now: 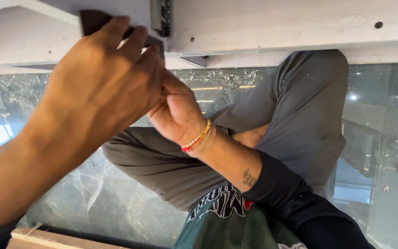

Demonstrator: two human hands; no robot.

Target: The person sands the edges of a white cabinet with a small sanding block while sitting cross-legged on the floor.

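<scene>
While the left hand (100,85) presses flat, fingers (116,30) together and stretched upward, on a dark brown block (93,20) against the pale wooden board (277,23), the right hand (178,108) sits just beside it, its fingers curled in toward the left palm. What the right hand grips is hidden behind the left hand, so I cannot tell whether it is clamped on anything. The dark block lies at the upper left of the view, its top corner showing above the left fingertips, touching the board's lower edge. A second dark piece (194,60) peeks out under the board, just right of the hands. A metal fitting (162,16) is set into the board above the right hand. On the right wrist sit a red, white and yellow beaded bracelet (196,137) and a few threads beside it; the forearm bears a small tattoo and ends in a dark sleeve (286,189). Below the hands are the person's crossed legs in grey trousers (300,106), resting on a glossy dark marble floor (383,152) sprinkled with wood shavings. A pale strip of wood (47,240) lies at the lower left corner.
</scene>
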